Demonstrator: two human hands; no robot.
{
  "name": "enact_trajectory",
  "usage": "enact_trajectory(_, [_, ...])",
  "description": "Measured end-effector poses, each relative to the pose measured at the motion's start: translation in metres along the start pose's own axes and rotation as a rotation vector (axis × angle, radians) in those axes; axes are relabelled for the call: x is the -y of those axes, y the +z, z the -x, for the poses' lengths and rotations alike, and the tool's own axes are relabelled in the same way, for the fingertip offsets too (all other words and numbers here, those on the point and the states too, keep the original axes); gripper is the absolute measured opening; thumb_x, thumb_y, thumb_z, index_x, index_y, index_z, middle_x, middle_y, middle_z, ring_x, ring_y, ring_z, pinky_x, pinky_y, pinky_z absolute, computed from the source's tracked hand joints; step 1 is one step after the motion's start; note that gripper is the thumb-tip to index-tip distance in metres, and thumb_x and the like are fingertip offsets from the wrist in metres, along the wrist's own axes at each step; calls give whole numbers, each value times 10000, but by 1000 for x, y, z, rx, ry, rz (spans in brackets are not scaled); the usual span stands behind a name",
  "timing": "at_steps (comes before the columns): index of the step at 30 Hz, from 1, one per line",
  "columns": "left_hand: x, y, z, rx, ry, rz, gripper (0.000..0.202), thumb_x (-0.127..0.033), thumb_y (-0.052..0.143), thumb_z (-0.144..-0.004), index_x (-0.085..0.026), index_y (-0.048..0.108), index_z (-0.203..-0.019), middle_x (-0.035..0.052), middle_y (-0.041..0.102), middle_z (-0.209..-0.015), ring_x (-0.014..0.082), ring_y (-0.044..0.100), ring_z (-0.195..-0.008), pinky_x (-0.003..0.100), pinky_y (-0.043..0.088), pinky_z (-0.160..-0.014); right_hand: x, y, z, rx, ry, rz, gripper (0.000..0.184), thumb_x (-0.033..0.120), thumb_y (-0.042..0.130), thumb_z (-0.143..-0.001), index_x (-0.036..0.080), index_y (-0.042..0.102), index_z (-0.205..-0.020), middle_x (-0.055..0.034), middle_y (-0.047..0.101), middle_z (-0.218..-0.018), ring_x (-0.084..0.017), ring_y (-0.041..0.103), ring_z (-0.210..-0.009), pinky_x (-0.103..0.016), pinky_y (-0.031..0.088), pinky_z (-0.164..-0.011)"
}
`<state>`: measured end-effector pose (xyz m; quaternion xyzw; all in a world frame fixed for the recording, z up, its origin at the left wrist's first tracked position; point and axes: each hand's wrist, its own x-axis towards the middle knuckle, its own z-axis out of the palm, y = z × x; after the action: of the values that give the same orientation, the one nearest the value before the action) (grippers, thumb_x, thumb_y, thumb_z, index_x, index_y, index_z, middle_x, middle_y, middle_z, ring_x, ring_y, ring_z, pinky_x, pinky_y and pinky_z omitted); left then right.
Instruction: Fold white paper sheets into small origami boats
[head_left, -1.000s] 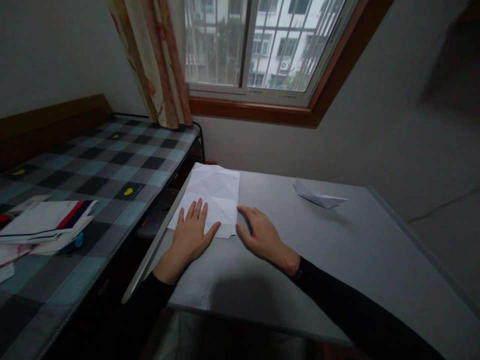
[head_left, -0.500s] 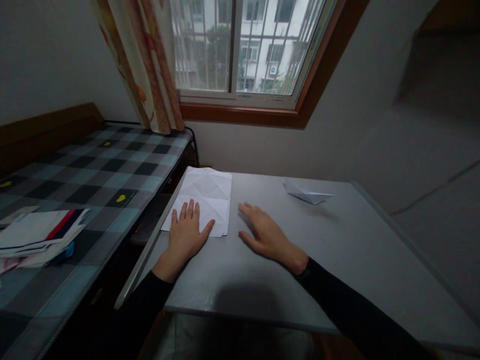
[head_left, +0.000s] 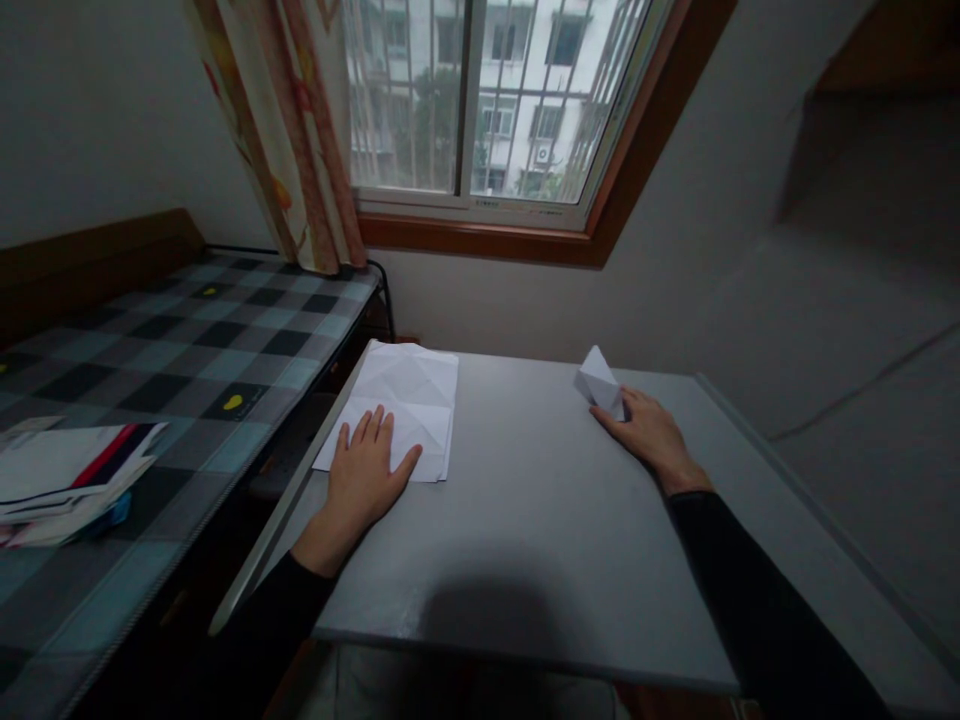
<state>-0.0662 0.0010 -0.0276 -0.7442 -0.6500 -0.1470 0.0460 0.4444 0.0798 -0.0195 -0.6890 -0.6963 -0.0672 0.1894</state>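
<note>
My left hand [head_left: 367, 475] lies flat, fingers spread, on the near part of a stack of white paper sheets [head_left: 409, 385]. The top sheet shows crossing crease lines. On the right side of the table, my right hand [head_left: 646, 430] grips a folded white paper boat [head_left: 598, 380] between thumb and fingers. The boat is tilted, with one pointed end up; its near end is hidden by the fingers.
A grey-white table [head_left: 525, 530] stands below the window [head_left: 487, 120]. To the left is a bed with a checked cover [head_left: 195, 390], where a pile of papers or bags [head_left: 75, 475] lies. A patterned curtain [head_left: 292, 150] hangs beside the window.
My right hand has moved right from the table's middle to the paper boat and taken hold of it. The boat has turned and tipped up. My left hand stays on the sheets.
</note>
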Motion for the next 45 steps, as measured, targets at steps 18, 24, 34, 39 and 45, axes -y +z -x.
enact_trajectory(18, [-71,-19,-47,-33,253,601,553,-573,622,-1074,-169,662,-1450,170,744,-1448,347,712,-1321,492,541,-1160,141,-10,49,138,-541,-656,159,340,769,-988,217,815,-1079,-135,830,-1198,-313,789,-1098,-498,646,-973])
enact_trajectory(24, [-66,-5,-52,-11,201,888,407,-555,622,-1087,-203,769,-1227,108,819,-1166,271,753,-1008,402,577,-931,175,-12,54,149,-644,-772,62,297,749,-1014,255,795,-1016,-104,802,-1316,-287,771,-1182,-479,636,-1031])
enact_trajectory(34, [-64,2,-56,-15,-36,1300,426,-596,695,-1037,-200,790,-1159,35,773,-932,194,681,-805,295,528,-729,173,4,46,27,-135,-968,664,531,953,-853,260,638,-1371,-80,774,-1151,-256,758,-947,-431,664,-869])
enact_trajectory(39, [-65,3,-54,42,22,1305,489,-626,599,-1087,-185,732,-1252,59,764,-1015,205,695,-878,304,553,-772,170,11,50,253,46,-1250,529,546,861,-938,266,561,-1271,76,663,-783,-122,566,-505,-246,461,-457])
enact_trajectory(45, [-64,1,-51,47,251,1135,359,-468,689,-1072,-204,706,-1315,116,734,-1265,251,703,-1137,385,566,-1010,173,5,52,268,-106,-1181,294,467,786,-1020,243,634,-1132,42,648,-832,-138,629,-646,-273,522,-596])
